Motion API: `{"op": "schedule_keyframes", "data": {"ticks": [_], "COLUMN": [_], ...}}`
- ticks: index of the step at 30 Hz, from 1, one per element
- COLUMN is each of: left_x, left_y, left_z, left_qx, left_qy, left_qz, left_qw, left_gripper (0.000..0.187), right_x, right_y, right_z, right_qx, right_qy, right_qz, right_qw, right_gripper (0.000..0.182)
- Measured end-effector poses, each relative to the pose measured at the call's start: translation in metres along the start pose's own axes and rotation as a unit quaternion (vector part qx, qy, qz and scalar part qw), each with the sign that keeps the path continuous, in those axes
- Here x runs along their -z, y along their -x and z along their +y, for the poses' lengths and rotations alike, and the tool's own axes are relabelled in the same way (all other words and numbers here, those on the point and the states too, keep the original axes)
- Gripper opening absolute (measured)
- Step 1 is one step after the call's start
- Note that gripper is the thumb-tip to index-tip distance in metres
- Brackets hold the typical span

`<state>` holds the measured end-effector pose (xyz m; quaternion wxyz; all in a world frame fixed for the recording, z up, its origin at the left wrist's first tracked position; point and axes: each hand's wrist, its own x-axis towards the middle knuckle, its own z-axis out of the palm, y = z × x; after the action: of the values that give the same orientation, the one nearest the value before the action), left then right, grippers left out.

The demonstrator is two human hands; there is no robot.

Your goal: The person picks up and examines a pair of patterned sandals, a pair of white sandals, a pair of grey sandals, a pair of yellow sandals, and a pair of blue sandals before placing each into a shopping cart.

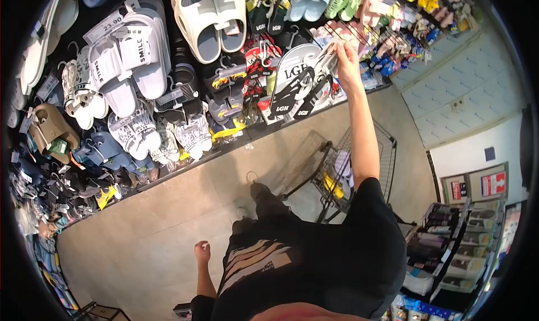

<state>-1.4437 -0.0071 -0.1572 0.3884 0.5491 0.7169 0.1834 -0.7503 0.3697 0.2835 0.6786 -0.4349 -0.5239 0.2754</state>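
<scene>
My right hand [347, 57] is raised to the shoe rack, its fingers pinched at the top of a hanging pair of white flip-flops [297, 68] with black LGH straps. What exactly the fingertips grip is too small to make out. Pink footwear [337, 32] hangs just behind the fingers. Down at my side, over the floor [151, 237], my left hand [202, 251] has its fingers curled; whatever they may hold does not show.
Slippers and sandals hang across the rack, among them grey SMILE slides [123, 62] and cream slides [210, 17]. A shopping cart [387, 147] with purple and yellow items stands beneath my right arm. Shelves of goods [471, 248] stand at the lower right.
</scene>
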Motion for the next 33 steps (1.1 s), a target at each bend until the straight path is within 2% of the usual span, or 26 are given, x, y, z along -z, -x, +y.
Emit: {"op": "schedule_keyframes", "data": {"ticks": [2, 3, 4, 6, 8, 9, 10, 12, 13, 15, 16, 18, 20, 22, 23, 25, 26, 27, 28, 30, 32, 33], "left_x": [-0.008, -0.022, -0.028, -0.047, -0.065, -0.066, -0.073, -0.096, -0.101, -0.112, -0.117, -0.125, -0.132, -0.146, -0.148, -0.144, -0.140, -0.129, -0.125, -0.131, -0.130, -0.135], "left_y": [0.017, 0.019, 0.026, 0.021, 0.017, 0.015, 0.008, -0.007, -0.014, -0.035, -0.039, -0.051, -0.059, -0.060, -0.057, -0.055, -0.057, -0.057, -0.058, -0.058, -0.060, -0.062], "left_z": [0.009, -0.008, -0.012, -0.006, 0.006, 0.027, 0.036, 0.046, 0.056, 0.076, 0.081, 0.092, 0.105, 0.088, 0.082, 0.083, 0.083, 0.097, 0.109, 0.106, 0.127, 0.127], "left_qx": [0.078, 0.040, 0.040, 0.129, 0.186, 0.194, 0.182, 0.079, 0.083, 0.128, 0.131, 0.163, 0.188, 0.201, 0.202, 0.035, 0.036, 0.157, 0.274, 0.206, 0.219, 0.221], "left_qy": [-0.021, -0.056, -0.053, -0.037, 0.023, 0.045, 0.069, 0.010, 0.012, 0.193, 0.197, 0.306, 0.290, 0.336, 0.335, 0.133, 0.132, 0.232, 0.328, 0.319, 0.223, 0.241], "left_qz": [-0.019, 0.021, 0.036, 0.039, 0.048, 0.025, 0.007, 0.078, 0.079, 0.033, 0.036, 0.031, 0.046, 0.052, 0.054, 0.049, 0.048, 0.019, -0.010, 0.025, 0.038, 0.043], "left_qw": [0.997, 0.997, 0.997, 0.990, 0.981, 0.980, 0.981, 0.994, 0.993, 0.972, 0.971, 0.937, 0.937, 0.919, 0.919, 0.989, 0.989, 0.960, 0.904, 0.925, 0.949, 0.944], "left_gripper": [0.020, 0.021, 0.021, 0.022, 0.020, 0.019, 0.015, 0.013, 0.013, 0.013, 0.013, 0.015, 0.014, 0.012, 0.012, 0.012, 0.012, 0.014, 0.016, 0.017, 0.021, 0.022], "right_x": [-0.001, 0.001, -0.006, -0.010, -0.017, -0.022, -0.027, -0.032, -0.033, -0.039, -0.045, -0.050, -0.047, -0.049, -0.049, -0.048, -0.050, -0.054, -0.057, -0.051, -0.053, -0.056], "right_y": [-0.036, -0.057, -0.071, -0.106, -0.135, -0.149, -0.160, -0.187, -0.202, -0.216, -0.217, -0.221, -0.229, -0.234, -0.235, -0.243, -0.245, -0.245, -0.247, -0.254, -0.256, -0.263], "right_z": [0.015, 0.029, 0.027, 0.041, 0.044, 0.043, 0.045, 0.058, 0.068, 0.079, 0.074, 0.075, 0.085, 0.085, 0.083, 0.080, 0.081, 0.082, 0.082, 0.080, 0.068, 0.070], "right_qx": [0.014, 0.018, 0.016, 0.011, 0.007, 0.021, 0.032, 0.042, 0.033, 0.021, 0.039, 0.060, 0.116, 0.119, 0.123, 0.113, 0.112, 0.133, 0.154, 0.111, 0.068, 0.116], "right_qy": [-0.005, -0.006, -0.014, -0.032, -0.040, -0.018, 0.006, 0.023, 0.033, 0.043, 0.031, 0.016, -0.012, -0.038, -0.008, 0.050, 0.050, 0.049, 0.049, 0.008, -0.008, -0.001], "right_qz": [-0.027, -0.036, -0.032, -0.056, -0.115, -0.130, -0.142, -0.160, -0.156, -0.156, -0.127, -0.104, -0.076, -0.078, -0.080, -0.098, -0.097, -0.058, -0.022, -0.048, -0.069, -0.095], "right_qw": [1.000, 0.999, 0.999, 0.998, 0.993, 0.991, 0.989, 0.986, 0.987, 0.987, 0.991, 0.993, 0.990, 0.989, 0.989, 0.987, 0.988, 0.988, 0.987, 0.993, 0.995, 0.989], "right_gripper": [0.024, 0.025, 0.025, 0.024, 0.024, 0.025, 0.025, 0.026, 0.025, 0.024, 0.023, 0.022, 0.022, 0.019, 0.019, 0.019, 0.019, 0.018, 0.017, 0.020, 0.021, 0.015]}}
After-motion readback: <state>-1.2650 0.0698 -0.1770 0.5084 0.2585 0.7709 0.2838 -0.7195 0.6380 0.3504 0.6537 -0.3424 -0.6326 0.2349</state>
